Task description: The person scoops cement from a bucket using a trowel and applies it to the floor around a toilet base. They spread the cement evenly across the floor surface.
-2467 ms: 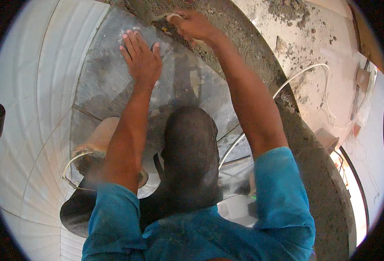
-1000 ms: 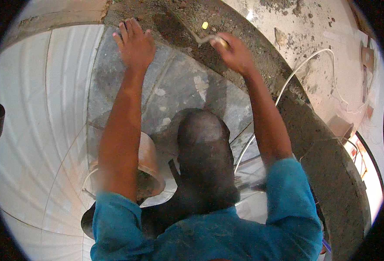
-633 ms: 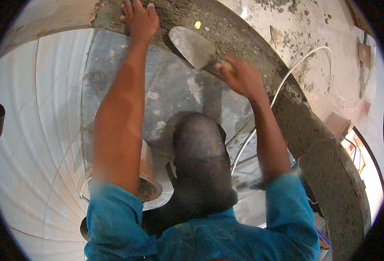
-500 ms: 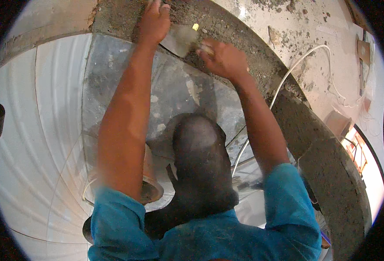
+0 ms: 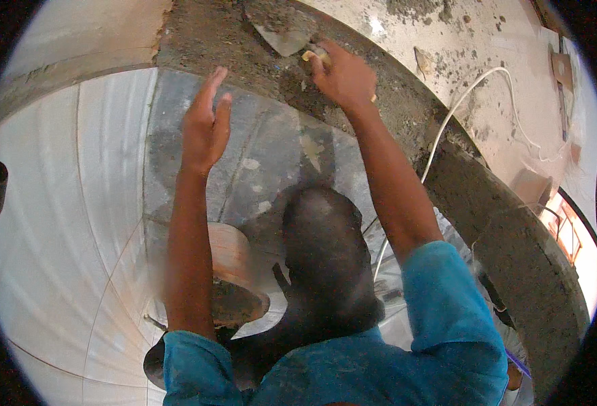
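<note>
My right hand (image 5: pixel 344 80) is wrapped round the handle of a pointed trowel (image 5: pixel 283 32). The trowel's grey blade points up and left, resting on or just over a strip of rough grey-brown mortar (image 5: pixel 204 37). Whether the blade touches the mortar I cannot tell. My left hand (image 5: pixel 204 132) holds nothing; its fingers are stretched out and the thumb stands apart. It hovers near the mortar's lower edge, over grey tiles (image 5: pixel 251 128). Below, partly behind my left forearm, is a bucket (image 5: pixel 227 247) with dark grey material inside.
A white cable (image 5: pixel 440 132) runs across the mortar band on the right. Crumbs of mortar are scattered on the pale surface (image 5: pixel 407 34) at the upper right. White ribbed sheeting (image 5: pixel 109 162) covers the left side. A smooth dark mortar band (image 5: pixel 515 271) curves down the right.
My left hand has drawn back down and left off the mortar, its fingers straightening. My right hand has moved slightly up with the trowel, whose blade now lies farther up.
</note>
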### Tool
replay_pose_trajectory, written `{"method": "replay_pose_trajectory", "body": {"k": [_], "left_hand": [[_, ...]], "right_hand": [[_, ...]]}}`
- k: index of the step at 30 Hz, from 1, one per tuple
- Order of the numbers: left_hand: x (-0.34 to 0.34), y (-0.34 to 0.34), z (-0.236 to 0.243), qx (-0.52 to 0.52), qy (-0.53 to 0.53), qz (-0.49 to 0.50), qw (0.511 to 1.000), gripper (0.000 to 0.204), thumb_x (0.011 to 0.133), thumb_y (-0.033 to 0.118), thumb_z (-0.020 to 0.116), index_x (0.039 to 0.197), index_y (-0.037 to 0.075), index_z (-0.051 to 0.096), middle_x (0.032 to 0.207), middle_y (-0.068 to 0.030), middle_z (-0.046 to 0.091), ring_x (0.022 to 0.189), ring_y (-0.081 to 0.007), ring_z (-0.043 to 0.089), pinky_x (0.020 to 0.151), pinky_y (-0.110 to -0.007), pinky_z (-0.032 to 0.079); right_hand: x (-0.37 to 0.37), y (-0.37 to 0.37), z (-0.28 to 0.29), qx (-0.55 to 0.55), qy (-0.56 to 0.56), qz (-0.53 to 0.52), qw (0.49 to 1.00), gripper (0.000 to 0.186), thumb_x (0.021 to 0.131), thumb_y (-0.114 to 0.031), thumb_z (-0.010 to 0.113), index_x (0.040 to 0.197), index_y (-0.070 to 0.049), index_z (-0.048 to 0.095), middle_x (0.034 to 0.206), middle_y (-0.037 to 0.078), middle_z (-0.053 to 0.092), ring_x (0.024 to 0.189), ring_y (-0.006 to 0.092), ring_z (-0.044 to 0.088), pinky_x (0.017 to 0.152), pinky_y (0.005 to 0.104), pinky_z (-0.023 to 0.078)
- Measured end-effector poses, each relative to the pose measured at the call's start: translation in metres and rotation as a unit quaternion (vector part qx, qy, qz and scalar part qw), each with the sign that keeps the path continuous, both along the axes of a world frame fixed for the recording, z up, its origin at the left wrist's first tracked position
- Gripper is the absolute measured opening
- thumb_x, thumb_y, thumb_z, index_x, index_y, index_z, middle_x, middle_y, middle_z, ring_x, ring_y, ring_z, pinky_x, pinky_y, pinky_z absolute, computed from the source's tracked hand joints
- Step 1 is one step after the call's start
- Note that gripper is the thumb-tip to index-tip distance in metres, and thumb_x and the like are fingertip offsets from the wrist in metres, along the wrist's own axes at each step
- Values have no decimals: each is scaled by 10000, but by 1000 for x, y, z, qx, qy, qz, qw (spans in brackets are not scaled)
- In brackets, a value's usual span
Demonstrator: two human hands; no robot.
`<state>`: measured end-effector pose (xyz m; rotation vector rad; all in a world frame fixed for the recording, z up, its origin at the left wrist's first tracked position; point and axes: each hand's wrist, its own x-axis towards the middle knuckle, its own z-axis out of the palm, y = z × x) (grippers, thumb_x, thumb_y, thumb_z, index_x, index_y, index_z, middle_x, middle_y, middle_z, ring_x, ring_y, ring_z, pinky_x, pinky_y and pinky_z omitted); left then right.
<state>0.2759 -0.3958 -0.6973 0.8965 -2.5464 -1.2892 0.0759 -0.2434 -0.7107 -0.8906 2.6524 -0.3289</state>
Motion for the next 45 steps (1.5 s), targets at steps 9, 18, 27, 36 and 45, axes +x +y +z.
{"method": "replay_pose_trajectory", "body": {"k": [9, 18, 27, 36, 45], "left_hand": [[63, -4, 2, 22, -53, 79, 995, 424, 918, 217, 500, 1289, 12, 478, 1315, -203, 490, 1248, -329, 446, 1053, -381, 323], [37, 37, -71, -210, -217, 179, 936, 883, 914, 561, 408, 1399, -122, 128, 1491, -294, 58, 1398, -417, 32, 1112, -549, 57], [-9, 40, -91, -286, -182, 142, 930, 767, 965, 486, 328, 1402, -117, 142, 1494, -288, 79, 1404, -407, 19, 1111, -546, 49], [-28, 19, -57, 64, 64, 74, 993, 537, 979, 280, 392, 1416, -3, 255, 1414, -201, 372, 1332, -288, 339, 1094, -401, 239], [42, 1, 105, 93, -39, 8, 995, 366, 966, 214, 469, 1252, -10, 524, 1187, -144, 608, 1127, -210, 555, 991, -323, 387]], "right_hand": [[-42, 31, 65, -114, -227, -65, 965, 347, 842, -454, 597, 1031, -169, 657, 747, 65, 621, 620, 192, 594, 528, 318, 455], [-18, -10, 29, -59, -127, 129, 982, 489, 880, -496, 485, 1084, -72, 616, 909, 144, 673, 782, 340, 651, 690, 413, 510], [-5, -16, 19, -25, -146, 117, 982, 468, 898, -451, 445, 1191, -104, 554, 1000, 251, 628, 956, 430, 591, 848, 515, 460], [3, 68, 35, 82, -61, 17, 995, 360, 900, -405, 487, 1126, -132, 550, 864, 169, 664, 873, 374, 632, 742, 498, 493], [41, 92, 21, 59, 46, -74, 994, 321, 866, -357, 555, 1136, -182, 554, 1032, 121, 609, 889, 351, 633, 724, 464, 513]]}}
